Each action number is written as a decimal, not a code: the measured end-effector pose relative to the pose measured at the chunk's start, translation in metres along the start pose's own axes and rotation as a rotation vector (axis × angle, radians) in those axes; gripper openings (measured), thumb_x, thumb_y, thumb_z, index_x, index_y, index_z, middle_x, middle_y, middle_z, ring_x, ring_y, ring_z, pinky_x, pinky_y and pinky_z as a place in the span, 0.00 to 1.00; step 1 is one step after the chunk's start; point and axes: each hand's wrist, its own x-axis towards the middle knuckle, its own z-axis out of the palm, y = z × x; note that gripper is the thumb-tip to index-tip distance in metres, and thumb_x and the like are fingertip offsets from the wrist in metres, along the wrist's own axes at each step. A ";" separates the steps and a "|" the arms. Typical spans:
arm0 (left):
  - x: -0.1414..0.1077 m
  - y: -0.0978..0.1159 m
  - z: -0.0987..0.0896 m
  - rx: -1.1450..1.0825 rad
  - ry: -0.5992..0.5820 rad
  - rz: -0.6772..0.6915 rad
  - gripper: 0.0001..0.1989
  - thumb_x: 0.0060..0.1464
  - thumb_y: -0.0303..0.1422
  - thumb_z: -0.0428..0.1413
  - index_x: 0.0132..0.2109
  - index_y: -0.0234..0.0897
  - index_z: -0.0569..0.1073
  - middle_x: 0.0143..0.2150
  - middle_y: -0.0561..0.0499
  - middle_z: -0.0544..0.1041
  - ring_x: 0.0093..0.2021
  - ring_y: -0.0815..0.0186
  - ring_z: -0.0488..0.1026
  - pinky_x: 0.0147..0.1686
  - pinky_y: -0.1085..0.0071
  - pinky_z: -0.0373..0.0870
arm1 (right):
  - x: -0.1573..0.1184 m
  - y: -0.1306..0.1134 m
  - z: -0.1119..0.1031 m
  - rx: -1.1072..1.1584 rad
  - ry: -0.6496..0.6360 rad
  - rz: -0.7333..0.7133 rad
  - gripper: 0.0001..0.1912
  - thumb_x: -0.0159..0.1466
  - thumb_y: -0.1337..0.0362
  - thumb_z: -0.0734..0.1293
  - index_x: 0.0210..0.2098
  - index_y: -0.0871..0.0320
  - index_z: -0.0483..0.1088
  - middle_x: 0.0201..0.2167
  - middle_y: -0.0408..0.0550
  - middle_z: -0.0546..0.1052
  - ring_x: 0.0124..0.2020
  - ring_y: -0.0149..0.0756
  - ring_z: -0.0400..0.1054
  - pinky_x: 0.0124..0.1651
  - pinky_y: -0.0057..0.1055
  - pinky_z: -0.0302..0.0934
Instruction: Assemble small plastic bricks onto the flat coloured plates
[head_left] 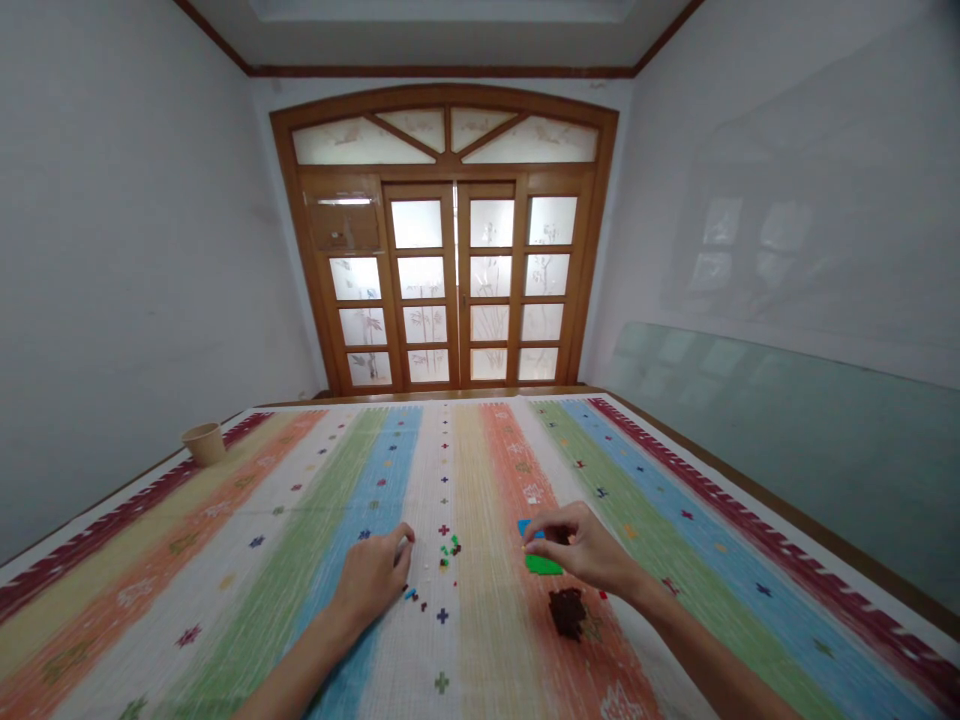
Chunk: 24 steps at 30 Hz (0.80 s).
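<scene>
My right hand (574,542) is closed in a pinch above a flat piece with a blue part (523,526) and a green part (543,566). At its fingertips shows a tiny pale piece, too small to name surely. My left hand (377,566) rests on the cloth with its fingers curled in, and whether anything is inside them is hidden. Just right of it lie small green pieces (453,546) that look like toy bricks. Tiny blue pieces (410,594) and brown pieces (423,606) lie nearer me. A dark brown heap (568,612) sits below my right hand.
A striped, patterned cloth (469,650) covers the table. Near its left edge stands a light brown cup (204,444). Beside my right wrist is a small red piece (603,595). Beyond the table are wooden doors (456,290) with glass panes.
</scene>
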 end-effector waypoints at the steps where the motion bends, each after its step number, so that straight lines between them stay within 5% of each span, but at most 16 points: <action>1: 0.000 0.000 0.000 0.001 0.001 0.002 0.12 0.65 0.36 0.46 0.47 0.43 0.73 0.30 0.51 0.79 0.36 0.60 0.77 0.35 0.70 0.62 | -0.002 0.004 -0.001 -0.011 0.012 0.006 0.17 0.59 0.52 0.70 0.28 0.60 0.79 0.16 0.41 0.66 0.19 0.27 0.54 0.24 0.26 0.49; 13: 0.001 0.001 -0.001 -0.013 -0.015 -0.015 0.13 0.66 0.36 0.45 0.48 0.43 0.74 0.31 0.50 0.79 0.37 0.61 0.77 0.36 0.70 0.63 | -0.028 0.044 -0.022 -0.189 0.114 0.101 0.18 0.60 0.50 0.67 0.29 0.59 0.79 0.14 0.37 0.56 0.18 0.28 0.48 0.24 0.28 0.44; 24: 0.001 0.000 0.000 -0.011 0.002 -0.003 0.12 0.65 0.35 0.46 0.47 0.42 0.73 0.31 0.51 0.79 0.36 0.61 0.77 0.35 0.71 0.62 | -0.056 0.078 -0.034 -0.443 0.165 0.269 0.19 0.61 0.53 0.62 0.32 0.58 0.80 0.16 0.42 0.66 0.20 0.34 0.59 0.28 0.30 0.49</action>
